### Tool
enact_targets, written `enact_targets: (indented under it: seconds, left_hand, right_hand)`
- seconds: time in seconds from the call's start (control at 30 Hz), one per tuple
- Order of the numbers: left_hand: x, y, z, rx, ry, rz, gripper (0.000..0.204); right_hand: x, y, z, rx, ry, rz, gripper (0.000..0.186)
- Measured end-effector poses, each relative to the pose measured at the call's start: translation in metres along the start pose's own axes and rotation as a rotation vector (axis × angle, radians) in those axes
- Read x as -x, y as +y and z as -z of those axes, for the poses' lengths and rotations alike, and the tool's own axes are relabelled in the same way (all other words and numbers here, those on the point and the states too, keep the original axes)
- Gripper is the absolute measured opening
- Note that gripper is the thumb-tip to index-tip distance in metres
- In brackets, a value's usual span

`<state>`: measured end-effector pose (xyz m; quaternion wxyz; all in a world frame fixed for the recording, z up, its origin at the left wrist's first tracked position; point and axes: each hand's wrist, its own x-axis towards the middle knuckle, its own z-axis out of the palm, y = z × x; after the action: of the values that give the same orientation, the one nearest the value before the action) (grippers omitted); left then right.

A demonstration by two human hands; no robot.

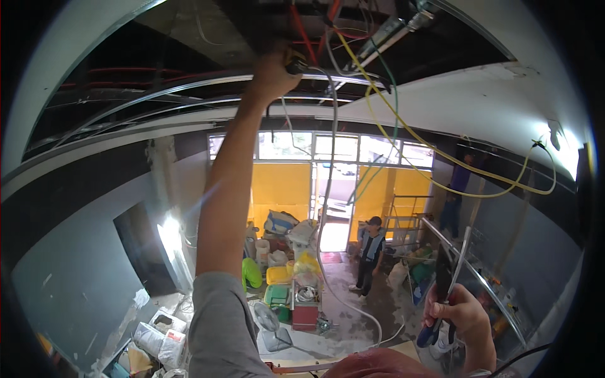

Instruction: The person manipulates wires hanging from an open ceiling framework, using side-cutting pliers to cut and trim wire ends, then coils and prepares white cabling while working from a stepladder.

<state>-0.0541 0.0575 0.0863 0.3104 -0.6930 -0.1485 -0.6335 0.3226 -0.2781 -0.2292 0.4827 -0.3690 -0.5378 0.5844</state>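
Note:
My left arm reaches straight up to the ceiling opening. There my left hand (272, 79) is closed round a yellow-and-black object (295, 62) whose exact kind is unclear. A grey cable (333, 126) passes beside that hand and hangs down to the floor. Lower down at the right, my right hand (463, 318) grips a blue-handled tool (428, 335). Above its fingers rise a dark, blade-like part and a thin light metal length (464, 252). Whether these belong to one tool, I cannot tell.
Yellow wires (441, 148) and a green wire (395, 94) loop from the ceiling opening. Metal ceiling channels (189, 85) cross it. Below stand a person (370, 255), a fan (267, 317), sacks (280, 222) and tubs (278, 274). Another person (455, 195) is at the right wall.

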Motion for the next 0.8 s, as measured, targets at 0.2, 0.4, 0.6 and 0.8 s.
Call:
enact_targets:
  seconds: [0.2, 0.4, 0.6, 0.8]
  left_hand:
    - [0.032, 0.022, 0.035, 0.002, -0.069, -0.007, 0.061]
    - [0.034, 0.065, 0.092, -0.659, -0.010, -0.399, 0.078]
    - [0.016, 0.090, 0.116, -0.922, -0.216, -0.238, 0.080]
    - [0.022, 0.065, 0.122, -1.004, -0.301, -0.061, 0.077]
  right_hand:
    - [-0.045, 0.007, -0.053, 0.314, 0.069, 0.253, 0.020]
    - [-0.136, -0.009, -0.145, 0.411, -0.014, 0.617, 0.037]
    - [-0.199, -0.031, -0.209, 0.199, -0.021, 0.755, 0.058]
    - [-0.237, -0.031, -0.228, 0.142, 0.027, 0.835, 0.044]
